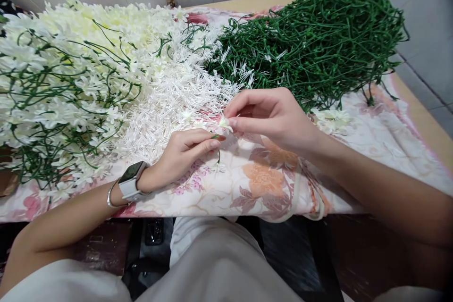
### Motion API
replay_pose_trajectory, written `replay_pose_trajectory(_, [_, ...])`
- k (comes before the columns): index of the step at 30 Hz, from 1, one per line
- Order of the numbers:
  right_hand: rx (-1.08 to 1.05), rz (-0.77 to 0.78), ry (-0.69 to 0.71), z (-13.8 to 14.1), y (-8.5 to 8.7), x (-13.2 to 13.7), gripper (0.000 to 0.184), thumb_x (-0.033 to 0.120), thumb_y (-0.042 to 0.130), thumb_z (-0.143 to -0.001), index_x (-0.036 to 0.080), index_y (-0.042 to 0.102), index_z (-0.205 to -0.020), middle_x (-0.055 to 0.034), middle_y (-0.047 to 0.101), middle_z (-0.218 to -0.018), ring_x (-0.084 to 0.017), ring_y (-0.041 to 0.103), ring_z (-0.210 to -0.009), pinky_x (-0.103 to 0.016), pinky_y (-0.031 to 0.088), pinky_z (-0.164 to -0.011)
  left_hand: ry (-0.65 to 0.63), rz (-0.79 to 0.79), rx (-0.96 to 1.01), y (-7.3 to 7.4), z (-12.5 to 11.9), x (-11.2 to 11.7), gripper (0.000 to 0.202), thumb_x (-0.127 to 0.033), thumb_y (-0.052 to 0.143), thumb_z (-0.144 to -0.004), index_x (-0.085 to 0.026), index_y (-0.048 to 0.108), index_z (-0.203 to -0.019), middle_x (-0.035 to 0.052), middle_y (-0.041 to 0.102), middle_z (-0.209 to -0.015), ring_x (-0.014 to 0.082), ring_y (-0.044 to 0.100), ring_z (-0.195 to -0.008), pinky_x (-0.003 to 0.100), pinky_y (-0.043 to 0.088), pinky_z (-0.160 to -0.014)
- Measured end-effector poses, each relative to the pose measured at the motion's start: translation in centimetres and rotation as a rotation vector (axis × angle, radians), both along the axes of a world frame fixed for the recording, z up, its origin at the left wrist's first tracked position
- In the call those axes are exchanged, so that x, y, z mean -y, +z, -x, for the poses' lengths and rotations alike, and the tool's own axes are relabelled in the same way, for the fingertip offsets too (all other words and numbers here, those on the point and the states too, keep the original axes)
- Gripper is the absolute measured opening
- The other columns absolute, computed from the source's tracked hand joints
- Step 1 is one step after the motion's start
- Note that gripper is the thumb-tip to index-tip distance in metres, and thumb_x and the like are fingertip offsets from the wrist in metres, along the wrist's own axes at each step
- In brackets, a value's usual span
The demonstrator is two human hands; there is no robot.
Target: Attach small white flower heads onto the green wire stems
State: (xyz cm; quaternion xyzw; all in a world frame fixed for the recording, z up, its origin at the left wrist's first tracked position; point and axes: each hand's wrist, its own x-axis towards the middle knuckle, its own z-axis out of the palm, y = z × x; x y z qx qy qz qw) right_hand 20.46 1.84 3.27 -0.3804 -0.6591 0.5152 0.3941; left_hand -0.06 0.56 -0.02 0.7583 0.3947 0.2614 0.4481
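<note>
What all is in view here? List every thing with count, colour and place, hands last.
flower: one, white, pinched in the right hand's fingertips
stem: one, green, held by the left hand
finished flowers: a heap, white on green stems, left of table
white pieces: a pile, white, centre
green stems: a heap, green, back right
cloth: one, floral pink and orange, covering table
watch: one, pale band, left wrist
bracelet: one, silver, left wrist
left hand: centre
right hand: centre right

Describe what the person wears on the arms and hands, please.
Both forearms are bare, with no sleeves or gloves. The left wrist carries a smartwatch with a dark square screen and pale band, and beside it a thin silver bangle. The right hand wears nothing visible.
</note>
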Motion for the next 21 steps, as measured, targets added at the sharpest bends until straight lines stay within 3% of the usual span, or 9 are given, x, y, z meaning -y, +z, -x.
replay_pose_trajectory(8, [0.266, -0.228, -0.002, 0.24, 0.73, 0.77, 0.011, 0.015, 0.058, -0.075, 0.023, 0.058, -0.069, 0.0007, 0.063, -0.072, -0.012, 0.056, -0.064, -0.027, 0.046, -0.055, -0.005, -0.018, -0.001, 0.06, -0.11, -0.01, 0.031, -0.039, 0.048, -0.090, -0.017, 0.067, -0.079, 0.0030, 0.066, -0.079, 0.0137, 0.059, -0.072, 0.024, 0.044, -0.063])
replay_pose_trajectory(16, [0.351, -0.357, 0.028, 0.17, 0.62, 0.63, 0.011, 0.014, 0.057, -0.075, 0.023, 0.058, -0.068, 0.0008, 0.063, -0.070, -0.011, 0.054, -0.061, -0.027, 0.044, -0.058, -0.055, -0.057, -0.036, 0.20, -0.16, -0.07, 0.029, -0.036, 0.048, -0.091, -0.018, 0.065, -0.077, 0.0013, 0.061, -0.075, 0.0119, 0.055, -0.069, 0.024, 0.041, -0.064])
replay_pose_trajectory(21, [0.392, -0.363, 0.081, 0.04, 0.52, 0.52, 0.009, 0.014, 0.059, -0.073, 0.022, 0.059, -0.068, 0.0017, 0.061, -0.063, -0.011, 0.053, -0.055, -0.026, 0.041, -0.053, -0.037, -0.080, -0.061, 0.15, -0.08, -0.05, 0.033, -0.037, 0.049, -0.090, -0.018, 0.062, -0.067, -0.0009, 0.053, -0.061, 0.0107, 0.048, -0.058, 0.024, 0.038, -0.055])
